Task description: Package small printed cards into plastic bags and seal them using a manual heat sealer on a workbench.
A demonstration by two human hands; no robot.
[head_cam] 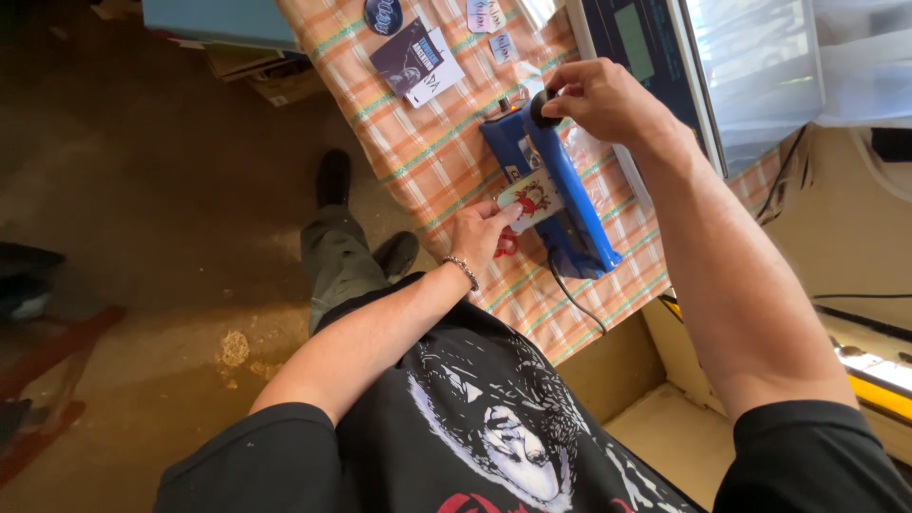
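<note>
**Both hands on the blue sealer: card fed under the bar**

The table (432,161), covered in an orange and green checked cloth, carried everything, and I stood at its edge so both arms could reach across it. A grey machine with a dark panel (646,47) sat at the far side, out of the way of my hands.

The blue sealer (560,195) lay diagonally on the cloth, its black cord (575,299) trailing off the near edge. That angle put its long bar in line with my right arm.

My right hand (608,100) sat on top of the far end, fingers clenched round the black knob (543,106), placed there to bear down on the bar.

My left hand (480,233) was at the sealer's side, thumb and fingertips pinching a small card with a red design (532,198). The card lay across the bar's middle, part under it, held flat and square so it would not slide.

Something red (506,245) showed beneath my left fingers; I could not tell what it was.

Further off, loose stickers and a dark printed card (408,55) lay scattered on the cloth, well apart from the work.
</note>
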